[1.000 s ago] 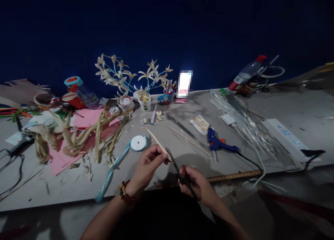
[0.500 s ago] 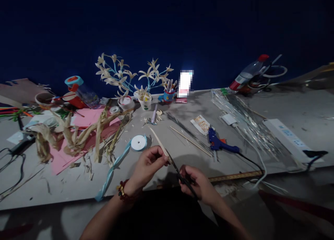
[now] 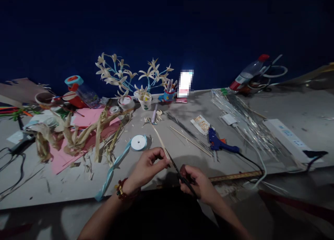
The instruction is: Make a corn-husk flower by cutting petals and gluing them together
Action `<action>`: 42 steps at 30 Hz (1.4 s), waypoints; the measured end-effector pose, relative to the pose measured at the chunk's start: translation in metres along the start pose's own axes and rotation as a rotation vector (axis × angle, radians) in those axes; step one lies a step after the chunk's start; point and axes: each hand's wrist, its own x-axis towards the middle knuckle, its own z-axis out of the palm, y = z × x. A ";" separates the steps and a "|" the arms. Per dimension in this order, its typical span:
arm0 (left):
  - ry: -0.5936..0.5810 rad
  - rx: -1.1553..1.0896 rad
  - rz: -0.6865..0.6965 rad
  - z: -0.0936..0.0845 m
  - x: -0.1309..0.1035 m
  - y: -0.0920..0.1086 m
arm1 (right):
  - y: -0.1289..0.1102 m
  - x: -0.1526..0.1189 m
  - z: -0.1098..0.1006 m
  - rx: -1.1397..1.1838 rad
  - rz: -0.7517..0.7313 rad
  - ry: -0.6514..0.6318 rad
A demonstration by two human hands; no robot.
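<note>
"How is the left hand (image 3: pixel 147 167) set?"
"Thumb and forefinger are pinched on the near end of a pale strip (image 3: pixel 159 139)."
"And the strip's lie?"
"It is extended beyond the fingertips, its long axis slanted away and to the left."
"And the right hand (image 3: pixel 197 183)?"
"By its curled fingers, dark scissors (image 3: pixel 176 169) are gripped, blades directed up-left toward the strip's pinched end."
</note>
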 end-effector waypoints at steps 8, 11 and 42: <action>-0.025 -0.015 -0.008 -0.002 0.000 -0.001 | 0.000 0.000 -0.003 -0.041 0.011 -0.018; -0.028 -0.010 0.000 -0.003 0.001 0.000 | -0.001 0.000 -0.004 -0.060 0.004 -0.011; -0.146 0.007 -0.086 -0.013 0.004 0.003 | -0.007 0.003 -0.012 -0.178 -0.008 -0.025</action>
